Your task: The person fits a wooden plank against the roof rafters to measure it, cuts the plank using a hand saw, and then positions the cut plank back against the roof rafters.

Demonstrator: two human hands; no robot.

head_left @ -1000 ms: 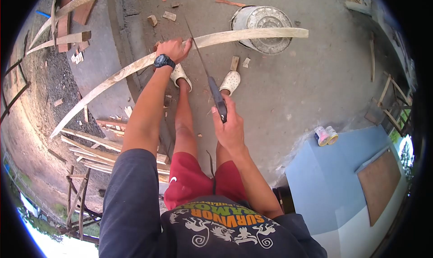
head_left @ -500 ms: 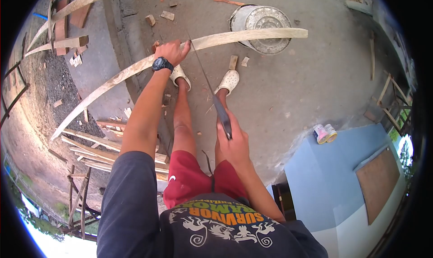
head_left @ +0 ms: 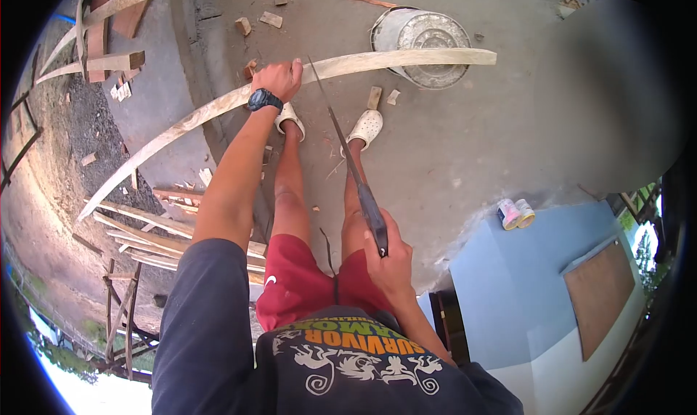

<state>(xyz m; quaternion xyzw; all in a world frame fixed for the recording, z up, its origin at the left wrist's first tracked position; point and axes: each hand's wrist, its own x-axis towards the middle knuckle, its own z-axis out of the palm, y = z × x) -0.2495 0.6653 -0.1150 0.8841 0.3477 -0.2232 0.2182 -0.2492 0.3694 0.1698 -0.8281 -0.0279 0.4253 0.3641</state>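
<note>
- Plank: curved, it lay across the white bucket, my left hand closed over it.
- Handsaw: my right hand, fingers clamped round it, had pulled it toward me, leaving its tip end by the wood; backstroke nearly spent, I judged.
- Around: concrete floor, blue wall, scattered offcuts.

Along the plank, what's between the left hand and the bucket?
The saw: in the head view, its blade crosses the plank just beside the left hand. From there to the bucket, the plank looks bare.
</note>
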